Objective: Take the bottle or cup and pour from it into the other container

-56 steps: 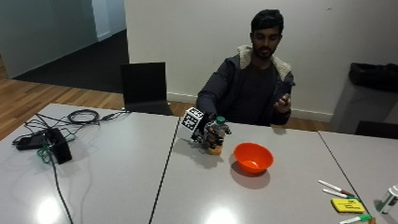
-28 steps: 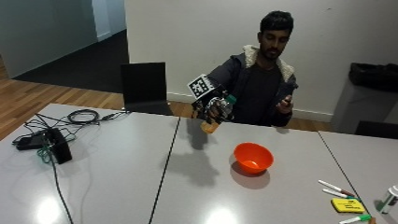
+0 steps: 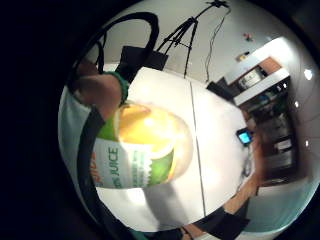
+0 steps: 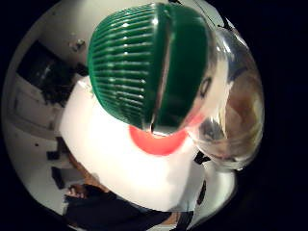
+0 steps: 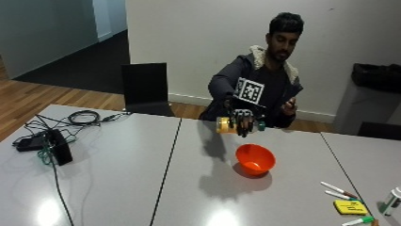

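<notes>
In the outside view my gloved right hand [image 5: 242,119] grips a juice bottle [image 5: 226,125] lying on its side in the air, its green cap [image 5: 261,125] pointing toward the person's other side. The orange bowl [image 5: 255,159] stands on the grey table below and slightly past the cap. The little finger side palm view is filled by the bottle's orange juice and green label [image 3: 142,155]. In the thumb side palm view the ribbed green cap [image 4: 144,67] sits close, on the bottle, with the bowl [image 4: 155,141] seen beyond it.
A black box with cables [image 5: 58,146] lies at the table's left end. Markers [image 5: 338,189] and a yellow block [image 5: 349,206] lie near the right front corner. A black chair [image 5: 145,89] stands behind the table. The table seam [image 5: 168,162] runs left of the bowl.
The hand has lifted the bottle from the table, carried it toward the bowl and tipped it onto its side above the bowl.
</notes>
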